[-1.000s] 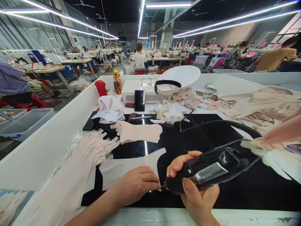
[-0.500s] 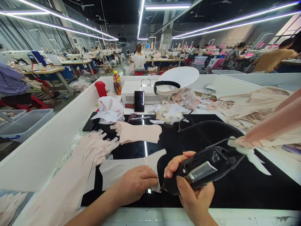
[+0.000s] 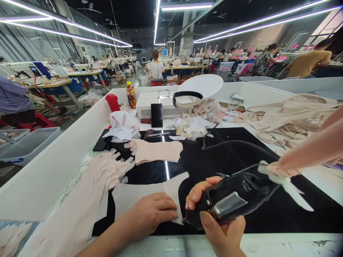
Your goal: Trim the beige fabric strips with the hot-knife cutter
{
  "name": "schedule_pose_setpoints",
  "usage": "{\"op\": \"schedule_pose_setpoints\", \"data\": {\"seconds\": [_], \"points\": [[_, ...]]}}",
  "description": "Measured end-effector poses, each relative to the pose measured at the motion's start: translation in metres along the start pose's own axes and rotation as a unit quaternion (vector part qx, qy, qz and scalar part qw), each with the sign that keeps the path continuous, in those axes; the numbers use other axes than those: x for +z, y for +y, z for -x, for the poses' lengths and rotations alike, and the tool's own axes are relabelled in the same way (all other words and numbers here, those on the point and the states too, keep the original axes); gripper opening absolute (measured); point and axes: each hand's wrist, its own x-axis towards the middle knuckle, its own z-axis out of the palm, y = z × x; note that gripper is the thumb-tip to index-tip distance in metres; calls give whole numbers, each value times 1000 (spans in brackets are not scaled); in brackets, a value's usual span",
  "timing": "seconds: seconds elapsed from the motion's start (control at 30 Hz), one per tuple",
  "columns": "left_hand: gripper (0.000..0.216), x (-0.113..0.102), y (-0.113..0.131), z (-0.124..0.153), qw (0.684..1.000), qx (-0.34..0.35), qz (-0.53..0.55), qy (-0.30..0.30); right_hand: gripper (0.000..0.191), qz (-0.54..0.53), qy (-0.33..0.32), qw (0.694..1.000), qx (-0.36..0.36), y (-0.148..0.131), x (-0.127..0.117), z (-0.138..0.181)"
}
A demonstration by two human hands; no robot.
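Observation:
My left hand (image 3: 154,212) lies flat on a pale piece of cut fabric (image 3: 125,196), its fingers close together near the right edge. My right hand (image 3: 226,233) is wrapped round a black corded hand tool (image 3: 235,194) with a metal plate on its side. The tool's narrow tip is at the fabric's lower right corner; whether it touches cannot be made out. Pink cloth (image 3: 308,153) and a white strip are tied at the tool's back end. Beyond the fabric lies a stack of peach fabric pieces (image 3: 158,151), and a larger fanned pile (image 3: 80,200) is on the left.
A black mat (image 3: 268,210) covers the worktop. Behind it stand a phone (image 3: 157,115), a white vented box (image 3: 144,103), a drink bottle (image 3: 131,95) and a plastic bag (image 3: 123,121). Beige cloth (image 3: 289,110) heaps at the right. White side walls (image 3: 75,142) enclose the table.
The view has shifted slightly. The tool's back end has dipped a little and the white strip hangs differently. Both hands keep nearly the same places on the fabric and the tool.

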Motion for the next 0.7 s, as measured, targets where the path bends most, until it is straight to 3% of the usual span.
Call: {"op": "schedule_pose_setpoints", "data": {"seconds": [0.3, 0.5, 0.6, 0.7], "points": [[29, -8, 8, 3, 999, 28, 14, 6, 38, -16, 23, 999, -15, -3, -12, -18], [13, -7, 16, 5, 999, 32, 26, -15, 35, 26, 86, 995, -35, 9, -29, -48], [16, -6, 14, -5, 999, 26, -22, 14, 35, 40, 113, 992, -50, 15, -35, -61], [25, -4, 12, -24, 993, 18, -84, 83, 34, 48, 121, 990, -56, 18, -38, -67]]}}
